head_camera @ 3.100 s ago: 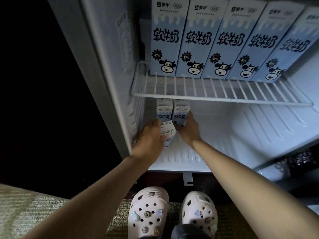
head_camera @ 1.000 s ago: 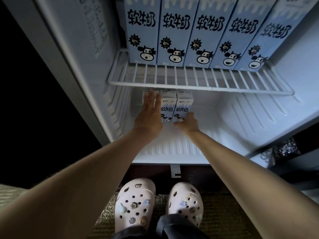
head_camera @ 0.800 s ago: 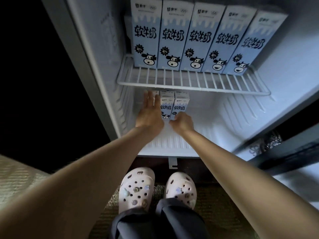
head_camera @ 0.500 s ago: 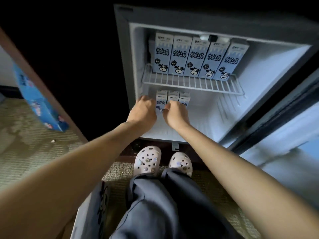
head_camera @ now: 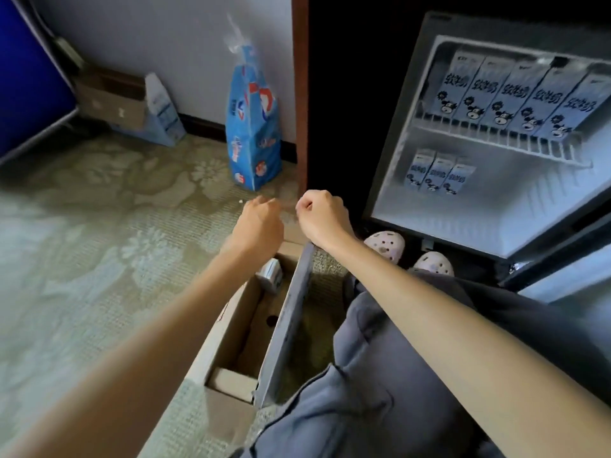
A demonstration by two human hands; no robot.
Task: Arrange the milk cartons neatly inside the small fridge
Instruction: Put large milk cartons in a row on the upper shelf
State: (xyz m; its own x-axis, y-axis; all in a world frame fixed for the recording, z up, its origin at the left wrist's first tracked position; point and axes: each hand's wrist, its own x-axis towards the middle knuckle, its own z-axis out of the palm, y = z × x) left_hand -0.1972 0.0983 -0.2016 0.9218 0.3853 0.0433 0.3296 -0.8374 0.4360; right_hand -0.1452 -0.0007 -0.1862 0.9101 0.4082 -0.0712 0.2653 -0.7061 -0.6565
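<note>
Hovering left of the fridge, your hands are hanging empty: left hand loosely curled, right hand fisted. The milk cartons, bearing cow faces and blurred Chinese lettering, are standing inside the fridge, well apart from them.

Living quarters, likely a hotel room or bedroom: floral carpet is lying underfoot, a small fridge is standing open in a dark wooden cabinet, and a box and bag are resting against the white wall.
</note>
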